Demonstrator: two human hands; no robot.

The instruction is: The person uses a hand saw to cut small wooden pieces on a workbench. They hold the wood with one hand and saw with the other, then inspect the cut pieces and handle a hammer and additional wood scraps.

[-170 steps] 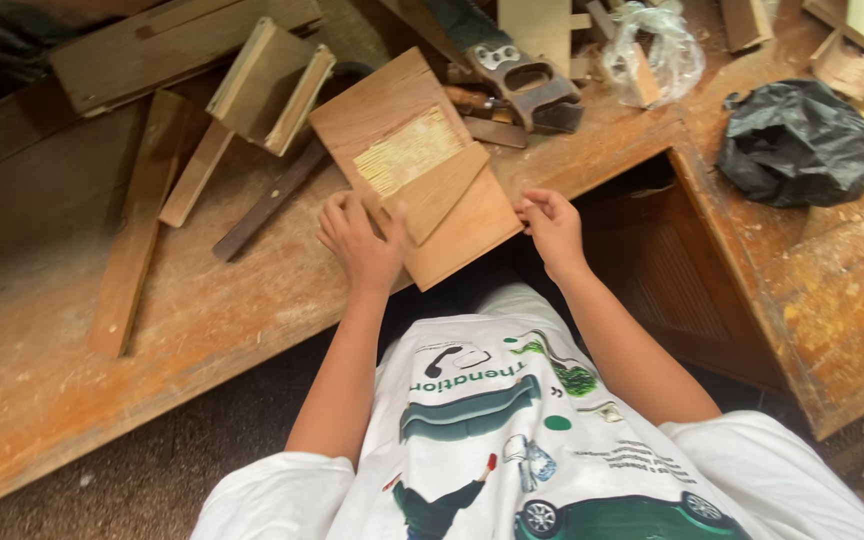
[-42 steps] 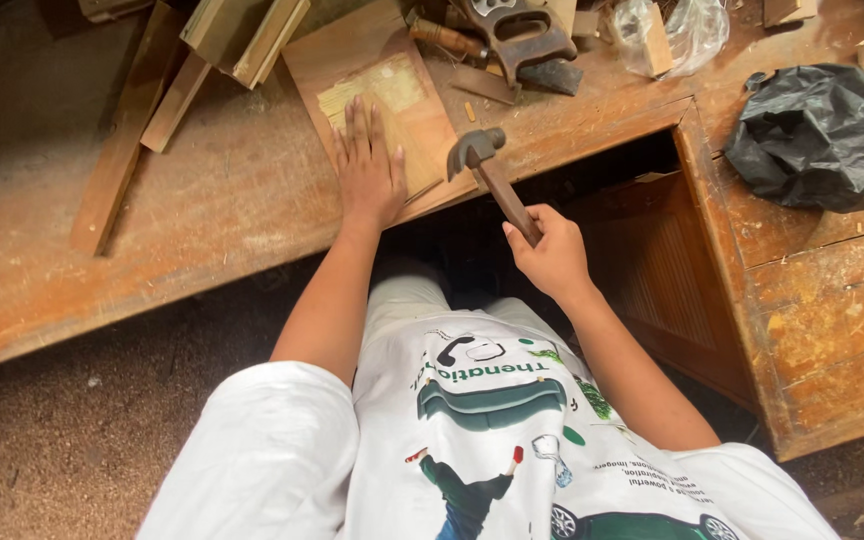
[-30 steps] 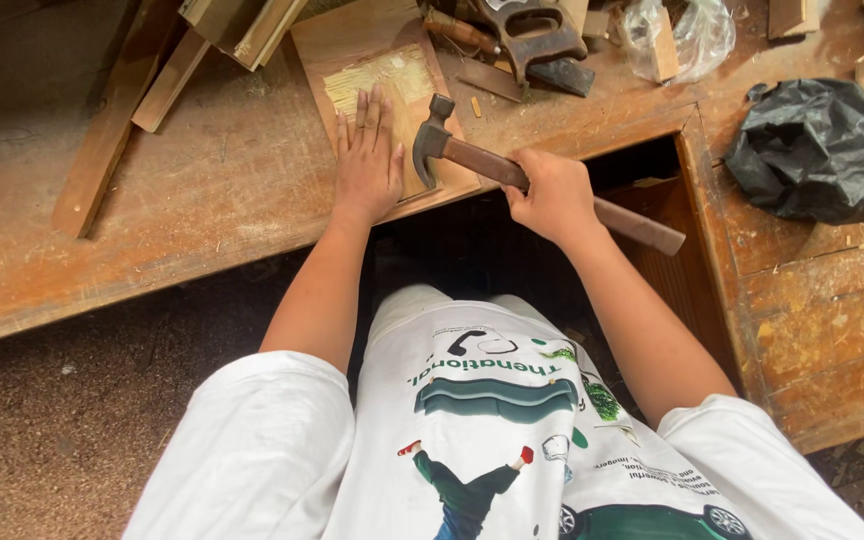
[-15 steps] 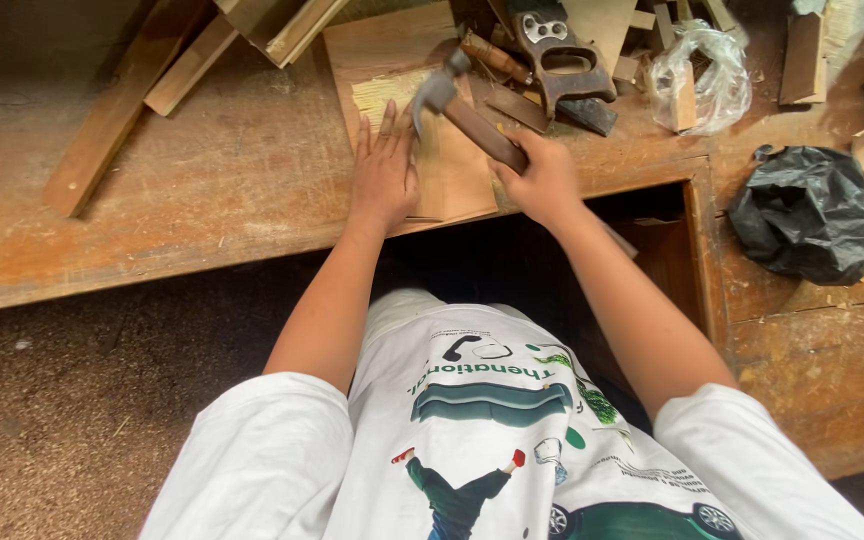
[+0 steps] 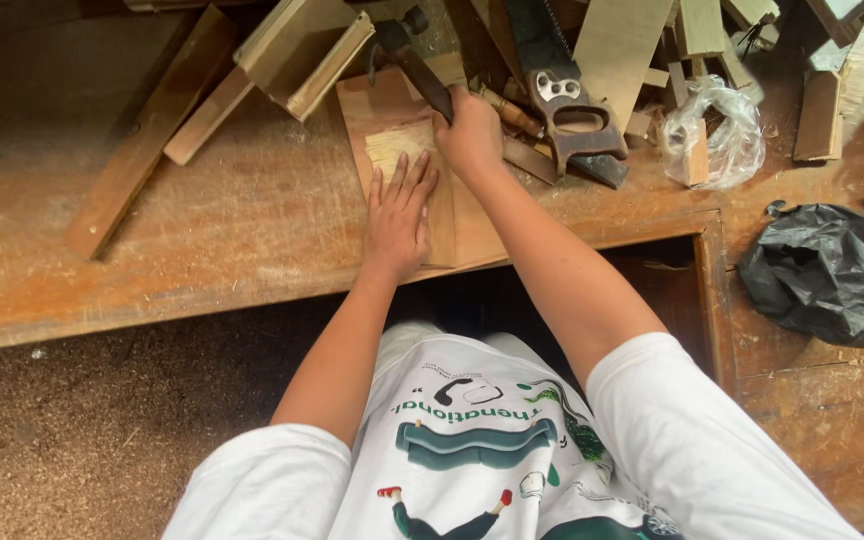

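My left hand (image 5: 398, 215) lies flat, fingers spread, on a reddish wooden board (image 5: 392, 110) at the workbench's front edge, pressing it down beside a paler patch of the board. My right hand (image 5: 469, 135) is closed around the wooden handle of a claw hammer (image 5: 407, 55), whose dark metal head is up at the board's far end. The hammer's handle runs diagonally down into my fist.
A handsaw (image 5: 557, 90) with a brown handle lies right of my right hand. Loose wooden offcuts (image 5: 292, 50) and a long plank (image 5: 147, 140) lie on the worn workbench (image 5: 202, 250). A clear plastic bag (image 5: 717, 130) and a black plastic bag (image 5: 822, 270) sit at right. Sawdust covers the floor (image 5: 82, 440).
My right hand picked up the hammer from below the bench edge and carried it up and over the board. My left hand stayed pressed on the board.
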